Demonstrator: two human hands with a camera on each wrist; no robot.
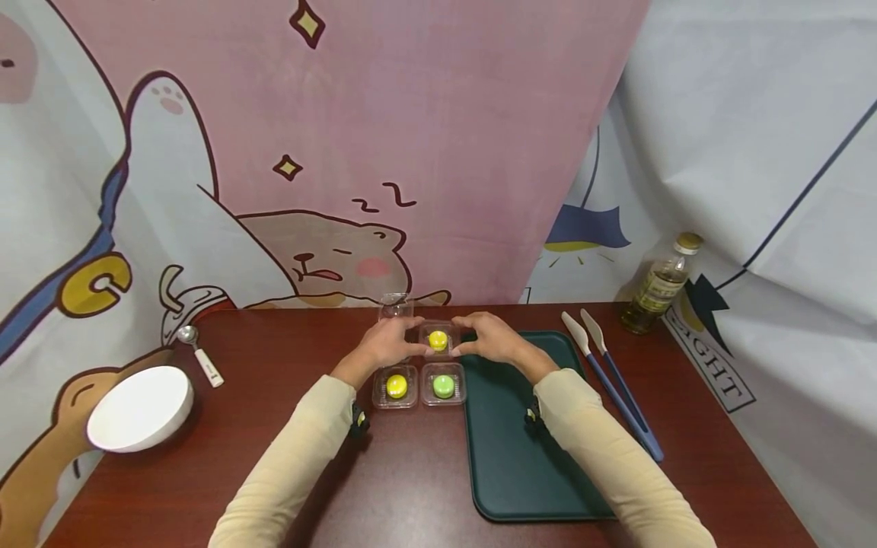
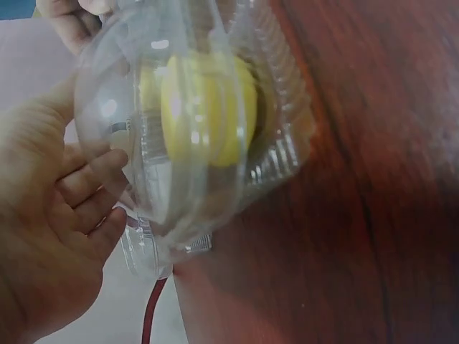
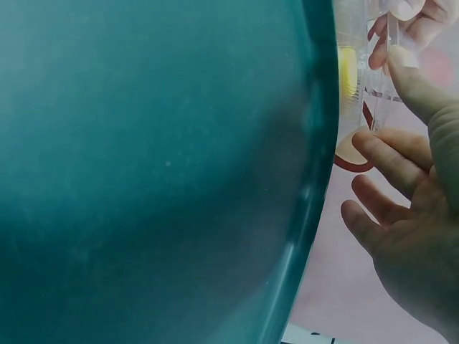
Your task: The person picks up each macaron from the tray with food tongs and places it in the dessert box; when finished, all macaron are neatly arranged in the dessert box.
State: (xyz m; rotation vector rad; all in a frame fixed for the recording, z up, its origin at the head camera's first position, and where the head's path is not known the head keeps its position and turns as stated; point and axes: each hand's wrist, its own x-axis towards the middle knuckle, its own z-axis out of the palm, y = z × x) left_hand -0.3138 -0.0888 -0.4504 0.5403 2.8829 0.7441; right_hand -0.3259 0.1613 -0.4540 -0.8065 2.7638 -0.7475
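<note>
Three small clear plastic boxes stand together at the middle of the table. The back box (image 1: 448,327) has a round yellow piece (image 1: 437,340) inside. My left hand (image 1: 387,341) grips its left side with thumb and fingers, and my right hand (image 1: 495,339) pinches its right side. In the right wrist view, a thin clear edge lies between the right thumb (image 3: 405,68) and forefinger. The front left box (image 1: 395,403) holds another yellow piece (image 1: 397,386). A green piece (image 1: 443,387) sits in the front right box (image 1: 457,399).
Another clear plastic item (image 1: 396,303) stands behind the left hand. A dark green tray (image 1: 507,457) lies under the right arm. Two blue-handled knives (image 1: 617,388) and an oil bottle (image 1: 659,285) are at right. A white bowl (image 1: 140,407) and a measuring spoon (image 1: 202,358) are at left.
</note>
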